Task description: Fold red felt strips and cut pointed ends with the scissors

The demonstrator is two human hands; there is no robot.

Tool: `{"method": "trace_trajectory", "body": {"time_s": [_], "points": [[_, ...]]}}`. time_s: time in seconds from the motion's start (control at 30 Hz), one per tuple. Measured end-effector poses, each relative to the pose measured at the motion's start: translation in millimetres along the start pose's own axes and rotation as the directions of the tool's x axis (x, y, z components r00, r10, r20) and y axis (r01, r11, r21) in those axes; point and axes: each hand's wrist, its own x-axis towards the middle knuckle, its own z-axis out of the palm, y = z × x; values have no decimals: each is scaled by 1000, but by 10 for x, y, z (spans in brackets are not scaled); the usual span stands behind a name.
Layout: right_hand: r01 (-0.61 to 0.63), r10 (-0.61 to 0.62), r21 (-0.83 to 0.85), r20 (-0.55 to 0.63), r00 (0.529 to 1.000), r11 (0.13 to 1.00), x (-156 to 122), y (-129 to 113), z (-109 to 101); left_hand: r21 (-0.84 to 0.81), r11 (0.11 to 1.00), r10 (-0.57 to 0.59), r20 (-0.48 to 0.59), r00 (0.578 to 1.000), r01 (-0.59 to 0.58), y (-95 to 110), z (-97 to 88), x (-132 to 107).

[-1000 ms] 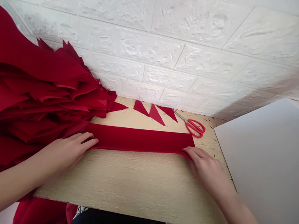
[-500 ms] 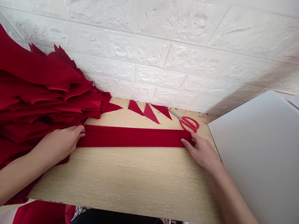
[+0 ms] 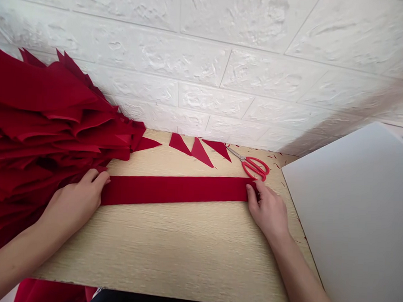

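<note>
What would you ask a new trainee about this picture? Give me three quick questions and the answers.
1. What is stretched between the left hand and the right hand?
a) a wooden ruler
b) a red strip
c) a white cord

2. True or false: the left hand is closer than the right hand to the pile of red cloth.

3. Fill in the missing word: on the table, near the right hand, lies a pair of red-handled ____.

Key: 1. b; 2. true; 3. scissors.
</note>
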Motion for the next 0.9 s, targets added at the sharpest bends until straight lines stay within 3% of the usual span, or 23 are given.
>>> {"method": "trace_trajectory", "body": {"time_s": [0.13,0.37,0.63,0.9], "points": [[71,-71,26,-18,997,997,22,42,15,81,994,-85,82,993,78,75,-22,-23],[-57,89,-154,209,974,986,151,-35,-53,135,983,-144,146,979,124,178,-167,-27],[-125,181,-233,240,954,965,158,-113,-58,118,986,-139,176,974,119,138,-161,41],[-115,220,-344,286,933,932,213,-209,-89,110,983,-169,226,959,147,132,-154,70]]}}
